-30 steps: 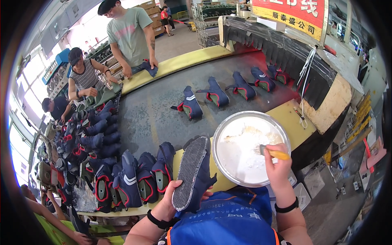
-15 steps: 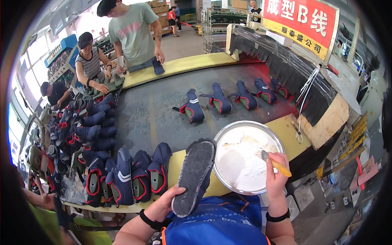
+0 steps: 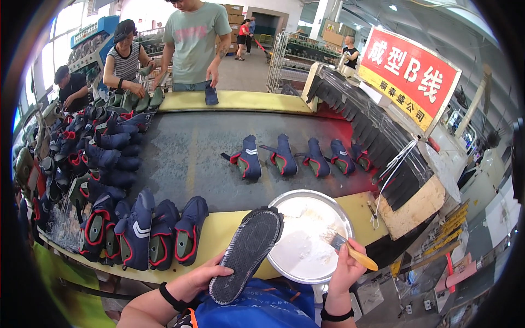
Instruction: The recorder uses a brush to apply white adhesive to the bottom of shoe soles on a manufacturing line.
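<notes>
Right, here's the dark shoe (image 3: 246, 254) turned sole-outward just left of the metal bowl (image 3: 349, 218), the left hand (image 3: 203, 277) wrapped round its lower end, thumb on the sole, and the right hand (image 3: 342, 273) gripping a yellow-handled brush (image 3: 364, 261), its head at the white contents (image 3: 298, 249)! Loading the brush looks like the step here: to do it well, take a light, even dab, knock any excess off inside the bowl, and keep that sole steady, its stitched edge clear of the rim
</notes>
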Demonstrator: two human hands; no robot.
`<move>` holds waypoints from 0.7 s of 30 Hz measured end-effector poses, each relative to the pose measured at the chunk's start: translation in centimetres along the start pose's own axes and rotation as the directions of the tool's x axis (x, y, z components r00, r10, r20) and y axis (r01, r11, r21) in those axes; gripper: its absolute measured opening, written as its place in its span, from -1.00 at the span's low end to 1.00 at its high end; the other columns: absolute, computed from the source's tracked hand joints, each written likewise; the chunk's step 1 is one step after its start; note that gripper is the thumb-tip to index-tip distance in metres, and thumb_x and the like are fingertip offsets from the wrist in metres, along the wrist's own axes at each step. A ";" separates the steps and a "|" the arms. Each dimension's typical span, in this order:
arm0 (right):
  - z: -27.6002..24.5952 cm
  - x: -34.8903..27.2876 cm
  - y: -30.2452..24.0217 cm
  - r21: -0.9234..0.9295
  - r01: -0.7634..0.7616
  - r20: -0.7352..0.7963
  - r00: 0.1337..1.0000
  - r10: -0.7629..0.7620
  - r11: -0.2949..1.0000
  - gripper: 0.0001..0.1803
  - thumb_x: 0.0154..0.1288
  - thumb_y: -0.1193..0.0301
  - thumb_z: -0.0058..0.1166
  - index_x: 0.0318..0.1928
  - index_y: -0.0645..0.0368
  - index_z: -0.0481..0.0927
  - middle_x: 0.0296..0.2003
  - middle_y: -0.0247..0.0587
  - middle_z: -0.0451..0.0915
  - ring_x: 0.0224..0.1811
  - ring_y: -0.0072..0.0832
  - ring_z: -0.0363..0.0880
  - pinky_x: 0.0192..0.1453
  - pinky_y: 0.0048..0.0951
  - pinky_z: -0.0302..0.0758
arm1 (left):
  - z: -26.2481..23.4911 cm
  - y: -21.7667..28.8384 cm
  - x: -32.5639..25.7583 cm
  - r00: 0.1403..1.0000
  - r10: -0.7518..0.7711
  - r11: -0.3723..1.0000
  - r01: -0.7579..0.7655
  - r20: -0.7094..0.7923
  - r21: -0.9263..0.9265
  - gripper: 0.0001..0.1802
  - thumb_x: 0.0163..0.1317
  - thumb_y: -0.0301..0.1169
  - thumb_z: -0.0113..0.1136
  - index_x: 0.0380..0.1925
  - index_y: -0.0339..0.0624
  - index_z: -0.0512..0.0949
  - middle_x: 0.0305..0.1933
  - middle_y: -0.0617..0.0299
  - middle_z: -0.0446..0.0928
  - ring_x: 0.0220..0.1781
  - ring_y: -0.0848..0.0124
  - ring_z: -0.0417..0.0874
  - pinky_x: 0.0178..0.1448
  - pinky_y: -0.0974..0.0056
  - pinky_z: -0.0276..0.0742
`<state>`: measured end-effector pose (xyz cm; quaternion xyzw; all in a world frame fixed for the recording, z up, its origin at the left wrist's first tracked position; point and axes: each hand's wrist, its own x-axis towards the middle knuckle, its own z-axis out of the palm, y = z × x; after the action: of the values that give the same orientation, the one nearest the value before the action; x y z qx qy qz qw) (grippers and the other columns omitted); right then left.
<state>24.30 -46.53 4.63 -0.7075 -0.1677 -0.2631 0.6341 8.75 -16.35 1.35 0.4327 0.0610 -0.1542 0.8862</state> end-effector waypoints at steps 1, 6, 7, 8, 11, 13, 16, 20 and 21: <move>-0.1 0.1 -0.1 -0.015 0.060 -0.002 0.998 -0.061 0.998 -0.78 0.45 0.66 0.06 0.07 0.34 0.51 -0.04 -0.20 0.52 -0.06 -0.53 0.58 -0.05 -0.56 0.62 | 0.0 0.0 0.0 0.999 0.029 1.000 -0.030 0.030 0.006 -0.01 0.18 -0.25 0.31 0.54 -0.27 0.02 0.31 -0.13 0.45 0.30 0.18 0.56 0.38 0.13 0.49; 0.2 -0.2 -1.0 0.052 0.106 -0.038 0.994 -0.104 0.993 -0.79 0.45 0.70 -0.01 0.06 0.39 0.45 -0.03 -0.10 0.42 -0.10 -0.50 0.52 -0.11 -0.55 0.62 | 0.0 -0.5 0.3 1.000 0.021 1.000 -0.021 0.010 0.013 -0.02 0.19 -0.28 0.29 0.55 -0.25 0.02 0.31 -0.12 0.45 0.31 0.17 0.55 0.40 0.11 0.47; 0.2 -0.2 -1.1 0.021 0.111 -0.032 0.993 -0.110 0.994 -0.79 0.45 0.70 -0.01 0.06 0.39 0.45 -0.03 -0.10 0.42 -0.10 -0.50 0.52 -0.11 -0.55 0.62 | 0.0 -0.6 0.4 1.000 0.018 1.000 -0.018 0.023 0.012 -0.03 0.20 -0.28 0.29 0.55 -0.24 0.02 0.31 -0.12 0.45 0.32 0.18 0.54 0.40 0.11 0.46; 0.3 -0.3 -1.2 0.022 0.115 -0.044 0.993 -0.114 0.993 -0.80 0.46 0.69 -0.01 0.06 0.39 0.45 -0.03 -0.10 0.41 -0.11 -0.49 0.52 -0.12 -0.55 0.63 | 0.0 -0.7 0.5 0.999 0.022 1.000 -0.023 0.024 0.011 -0.03 0.20 -0.28 0.29 0.55 -0.24 0.02 0.31 -0.12 0.45 0.32 0.18 0.54 0.40 0.11 0.46; 0.3 -0.3 -1.2 0.015 0.118 -0.059 0.991 -0.117 0.993 -0.81 0.48 0.66 -0.01 0.05 0.39 0.44 -0.03 -0.10 0.40 -0.11 -0.49 0.52 -0.14 -0.54 0.66 | -0.1 -0.8 0.6 0.999 0.030 0.999 -0.031 0.018 0.026 -0.04 0.21 -0.28 0.28 0.54 -0.25 0.03 0.31 -0.10 0.45 0.31 0.19 0.54 0.40 0.13 0.45; 0.0 -0.2 -1.0 0.005 0.117 -0.065 0.991 -0.117 0.993 -0.82 0.50 0.64 -0.02 0.05 0.38 0.44 -0.04 -0.11 0.40 -0.12 -0.49 0.52 -0.15 -0.53 0.67 | 0.0 -0.9 0.7 0.999 0.029 0.999 -0.030 0.019 0.028 -0.04 0.21 -0.27 0.29 0.54 -0.25 0.04 0.30 -0.09 0.46 0.31 0.21 0.54 0.41 0.14 0.44; -0.4 -0.2 -0.9 -0.007 0.109 -0.079 0.991 -0.110 0.994 -0.81 0.58 0.48 -0.03 0.07 0.31 0.46 -0.01 -0.23 0.43 -0.11 -0.58 0.50 -0.12 -0.55 0.61 | 0.0 -1.0 0.8 0.998 0.050 0.998 -0.051 0.045 0.020 -0.05 0.21 -0.26 0.29 0.53 -0.26 0.05 0.30 -0.08 0.46 0.32 0.22 0.53 0.41 0.15 0.43; -0.7 0.0 -0.6 -0.043 0.105 -0.053 0.993 -0.107 0.994 -0.81 0.58 0.48 -0.01 0.07 0.31 0.49 -0.04 -0.27 0.43 -0.12 -0.62 0.47 -0.10 -0.56 0.52 | 0.3 -0.9 1.0 0.999 0.053 0.996 -0.054 0.009 0.077 -0.03 0.21 -0.24 0.31 0.53 -0.26 0.04 0.30 -0.07 0.45 0.32 0.22 0.53 0.40 0.17 0.44; -0.7 0.0 -0.6 -0.052 0.119 -0.052 0.991 -0.121 0.992 -0.81 0.57 0.48 0.00 0.07 0.31 0.50 -0.05 -0.29 0.43 -0.13 -0.63 0.46 -0.10 -0.57 0.50 | 0.3 -0.8 0.9 0.999 0.050 0.995 -0.050 0.002 0.088 -0.03 0.20 -0.26 0.31 0.53 -0.26 0.05 0.29 -0.07 0.46 0.30 0.23 0.54 0.39 0.17 0.45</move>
<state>23.87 -47.14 5.15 -0.7037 -0.1860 -0.3241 0.6043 9.34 -17.27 0.73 0.4729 0.0432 -0.1343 0.8698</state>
